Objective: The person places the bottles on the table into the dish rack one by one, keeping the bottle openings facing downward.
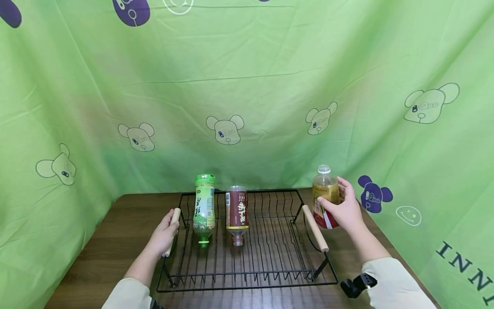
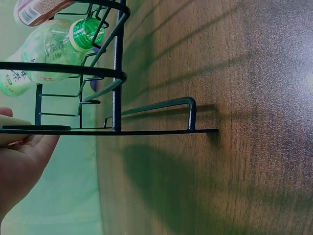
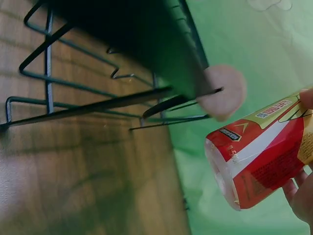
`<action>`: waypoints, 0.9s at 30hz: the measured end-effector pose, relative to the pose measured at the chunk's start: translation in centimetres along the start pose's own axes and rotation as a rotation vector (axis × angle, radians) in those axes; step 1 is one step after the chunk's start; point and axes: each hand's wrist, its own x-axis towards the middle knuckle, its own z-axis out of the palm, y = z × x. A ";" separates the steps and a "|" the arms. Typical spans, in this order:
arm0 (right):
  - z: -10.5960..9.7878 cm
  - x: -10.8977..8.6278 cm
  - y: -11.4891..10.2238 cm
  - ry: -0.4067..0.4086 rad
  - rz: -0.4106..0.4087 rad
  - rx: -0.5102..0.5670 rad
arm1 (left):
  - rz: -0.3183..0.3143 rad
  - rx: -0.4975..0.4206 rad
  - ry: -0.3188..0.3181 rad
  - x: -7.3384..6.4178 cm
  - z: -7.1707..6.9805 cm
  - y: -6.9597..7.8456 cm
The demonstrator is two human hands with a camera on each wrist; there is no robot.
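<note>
A black wire dish rack (image 1: 270, 274) with wooden handles stands on the table. My left hand (image 1: 164, 236) grips the rack's left wooden handle (image 1: 175, 216). In my right hand (image 1: 346, 209) is a plastic bottle with a red and yellow label (image 1: 325, 189), held upright just outside the right wooden handle (image 1: 315, 228). The right wrist view shows the bottle's base (image 3: 222, 171) tilted, with fingers round its label. Two bottles sit neck down in the rack's left half: a green-capped-end bottle with a green label (image 1: 204, 201) and one with a maroon label (image 1: 237, 210).
The brown wooden table (image 1: 96, 257) extends to both sides of the rack. A green cloth (image 1: 262, 159) printed with bear heads hangs behind and at the sides. A black strap device (image 1: 359, 285) is on the right wrist.
</note>
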 end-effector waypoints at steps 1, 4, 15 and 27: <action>-0.1 0.0 -0.3 -0.007 -0.010 -0.001 | 0.000 0.000 0.001 0.0 0.0 0.0; -0.4 0.1 -1.4 -0.038 -0.043 -0.006 | 0.001 0.002 0.002 0.0 0.0 0.0; -0.9 0.6 -5.3 -0.094 -0.112 -0.038 | -0.002 -0.005 -0.005 0.2 -0.1 0.1; 0.7 0.4 -8.0 -0.190 -0.151 -0.030 | -0.002 -0.009 -0.012 0.0 0.0 -0.1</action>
